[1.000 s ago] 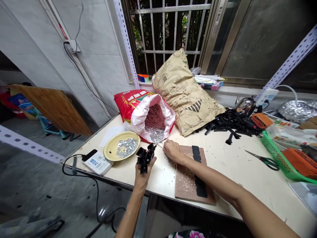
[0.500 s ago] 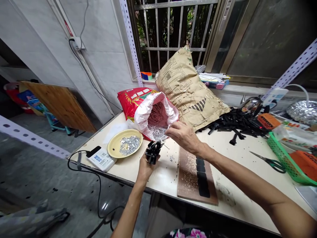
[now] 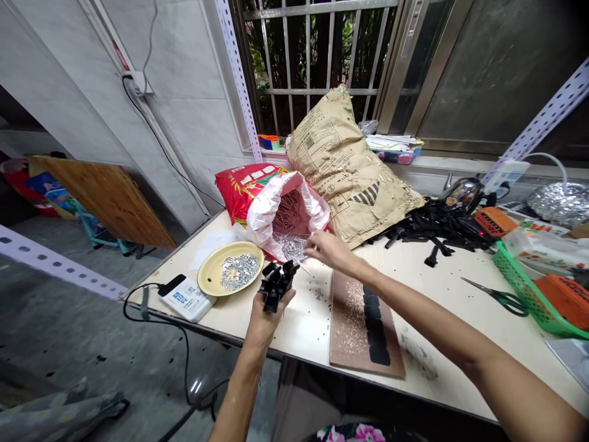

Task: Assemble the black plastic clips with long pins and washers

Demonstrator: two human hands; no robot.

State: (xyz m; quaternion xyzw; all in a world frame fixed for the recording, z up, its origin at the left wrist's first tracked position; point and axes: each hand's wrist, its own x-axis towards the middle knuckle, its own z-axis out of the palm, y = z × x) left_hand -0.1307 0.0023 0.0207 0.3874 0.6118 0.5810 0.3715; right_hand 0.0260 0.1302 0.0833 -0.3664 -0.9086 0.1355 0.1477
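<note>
My left hand (image 3: 267,316) is closed round a small bundle of black plastic parts (image 3: 277,283), held above the table's front edge. At the mouth of a red and white sack (image 3: 260,215), my right hand (image 3: 329,248) has its fingers pinched together over a heap of thin silvery pins (image 3: 293,247). Whether a pin is between those fingertips is too small to tell. Reddish-brown thin rods (image 3: 289,212) fill the sack behind the pins. Left of my left hand, a yellow oval plate (image 3: 208,273) bears many small shiny metal pieces (image 3: 239,270).
A brown board (image 3: 343,344) with black squares lies in front of me. Behind stand a large paper sack (image 3: 343,166) and a pile of black parts (image 3: 442,227). Scissors (image 3: 501,298) and a green basket (image 3: 510,279) are at right, a white power bank (image 3: 186,301) at left.
My left hand has drawn slightly left and down with the black parts, away from the pins. My right hand stays by the sack's mouth, its fingers a little lower.
</note>
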